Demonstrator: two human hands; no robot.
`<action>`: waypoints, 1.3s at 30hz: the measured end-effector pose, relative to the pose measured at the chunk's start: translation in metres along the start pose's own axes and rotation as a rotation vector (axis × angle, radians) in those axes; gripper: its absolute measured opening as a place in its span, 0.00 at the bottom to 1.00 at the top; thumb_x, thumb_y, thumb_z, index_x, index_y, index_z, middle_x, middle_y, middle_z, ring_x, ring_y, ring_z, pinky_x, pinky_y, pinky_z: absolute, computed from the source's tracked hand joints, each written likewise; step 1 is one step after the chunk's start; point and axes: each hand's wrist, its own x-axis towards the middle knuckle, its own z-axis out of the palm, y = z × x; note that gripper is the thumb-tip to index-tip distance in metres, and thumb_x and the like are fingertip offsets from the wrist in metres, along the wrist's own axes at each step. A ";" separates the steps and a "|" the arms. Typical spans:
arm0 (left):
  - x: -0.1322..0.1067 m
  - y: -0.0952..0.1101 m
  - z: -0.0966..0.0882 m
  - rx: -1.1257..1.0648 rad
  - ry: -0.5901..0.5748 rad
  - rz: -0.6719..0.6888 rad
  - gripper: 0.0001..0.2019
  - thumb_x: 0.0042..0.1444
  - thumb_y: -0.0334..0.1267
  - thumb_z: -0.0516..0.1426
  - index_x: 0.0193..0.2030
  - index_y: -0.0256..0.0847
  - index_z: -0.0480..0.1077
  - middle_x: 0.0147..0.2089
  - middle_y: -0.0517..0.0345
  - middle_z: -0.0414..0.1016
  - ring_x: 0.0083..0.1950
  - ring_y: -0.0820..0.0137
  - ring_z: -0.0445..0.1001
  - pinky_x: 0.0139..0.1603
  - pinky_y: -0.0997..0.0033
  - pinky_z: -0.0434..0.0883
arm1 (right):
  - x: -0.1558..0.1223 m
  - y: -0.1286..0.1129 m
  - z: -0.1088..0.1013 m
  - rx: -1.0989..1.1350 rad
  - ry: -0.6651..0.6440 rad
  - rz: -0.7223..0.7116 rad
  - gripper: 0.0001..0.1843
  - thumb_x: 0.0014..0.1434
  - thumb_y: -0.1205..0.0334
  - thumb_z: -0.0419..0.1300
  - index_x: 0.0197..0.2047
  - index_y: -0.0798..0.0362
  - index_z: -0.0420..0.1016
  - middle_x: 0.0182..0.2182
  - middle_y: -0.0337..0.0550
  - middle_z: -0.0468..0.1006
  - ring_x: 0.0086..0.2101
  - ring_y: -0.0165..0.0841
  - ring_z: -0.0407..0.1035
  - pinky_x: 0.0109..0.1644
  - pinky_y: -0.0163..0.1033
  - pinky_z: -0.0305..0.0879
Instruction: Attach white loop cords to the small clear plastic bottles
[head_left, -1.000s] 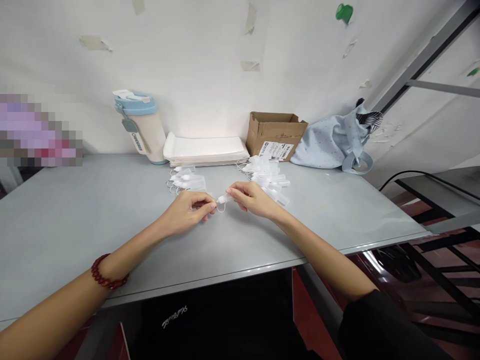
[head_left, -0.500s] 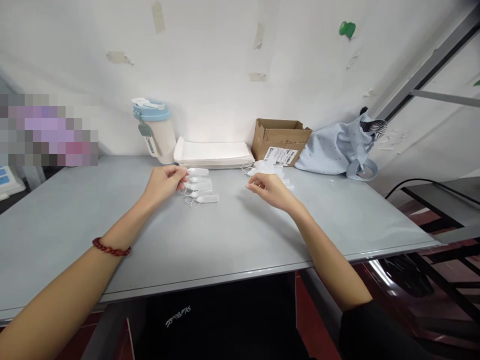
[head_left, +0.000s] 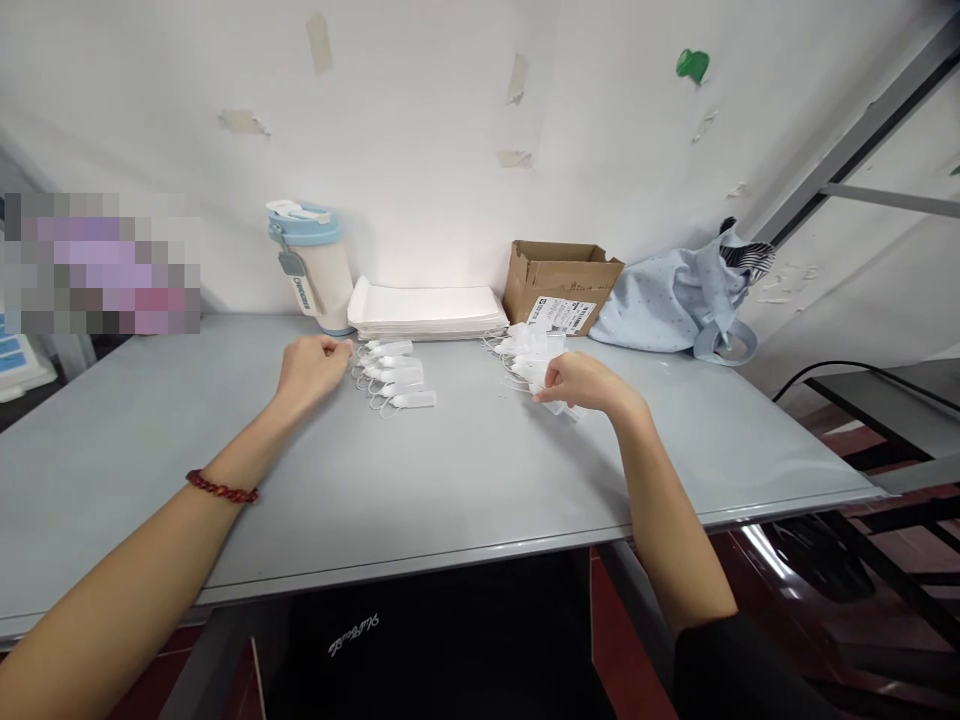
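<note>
My left hand [head_left: 313, 370] rests loosely curled on the table at the left end of a row of small translucent white bottles [head_left: 414, 399]. These have narrow tips and thin cord loops. Whether the left fingers hold anything is hidden. Over a loose pile of the same small bottles [head_left: 529, 345] on the right, my right hand [head_left: 585, 382] is bent down. Its thumb and fingertips are closed at a small bottle near the front of the pile. Part of that pile is covered by the hand.
Behind the row lies a stack of white paper-like sheets [head_left: 427, 308], with a blue-lidded cream tumbler [head_left: 324, 280] to its left. An open cardboard box [head_left: 559, 285] and a light blue cloth bag [head_left: 660, 295] stand against the wall. The grey table's front edge [head_left: 450, 558] runs nearby.
My left hand has drawn back left from the row, leaving the rearmost small bottle lying there. My right hand has moved right and forward-down onto the pile, where bottles have shifted nearer me.
</note>
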 end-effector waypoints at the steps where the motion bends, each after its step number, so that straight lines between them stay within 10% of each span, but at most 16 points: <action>1: -0.001 0.002 0.000 0.023 0.033 0.008 0.10 0.52 0.40 0.53 0.24 0.37 0.66 0.21 0.63 0.63 0.30 0.70 0.60 0.32 0.71 0.55 | 0.000 0.001 0.000 -0.017 -0.017 0.018 0.12 0.49 0.55 0.64 0.25 0.54 0.69 0.18 0.39 0.70 0.23 0.31 0.64 0.26 0.37 0.53; 12: -0.029 0.028 0.022 0.054 0.050 0.214 0.14 0.53 0.45 0.51 0.28 0.37 0.70 0.26 0.58 0.71 0.28 0.70 0.65 0.32 0.71 0.61 | 0.006 -0.012 0.016 -0.120 -0.055 -0.084 0.15 0.48 0.62 0.61 0.18 0.53 0.59 0.21 0.39 0.67 0.24 0.28 0.59 0.26 0.36 0.47; 23: -0.049 0.040 0.034 -0.028 -0.197 0.417 0.14 0.56 0.45 0.53 0.30 0.37 0.71 0.26 0.59 0.72 0.27 0.72 0.66 0.31 0.73 0.63 | -0.004 -0.035 0.024 0.371 -0.072 -0.440 0.11 0.53 0.56 0.60 0.27 0.55 0.70 0.20 0.34 0.64 0.22 0.25 0.55 0.26 0.34 0.48; 32: -0.057 0.048 0.031 -0.191 -0.470 0.338 0.21 0.58 0.48 0.53 0.54 0.38 0.69 0.33 0.55 0.75 0.30 0.70 0.71 0.34 0.69 0.69 | -0.011 -0.042 0.026 0.594 -0.073 -0.630 0.12 0.55 0.54 0.62 0.29 0.55 0.72 0.28 0.39 0.70 0.30 0.27 0.60 0.32 0.33 0.56; 39: -0.058 0.049 0.025 -0.349 -0.564 0.320 0.19 0.60 0.45 0.54 0.54 0.38 0.68 0.35 0.56 0.75 0.29 0.73 0.70 0.32 0.71 0.68 | -0.010 -0.042 0.028 0.610 -0.111 -0.590 0.11 0.55 0.56 0.61 0.31 0.56 0.75 0.26 0.39 0.74 0.28 0.27 0.63 0.32 0.34 0.58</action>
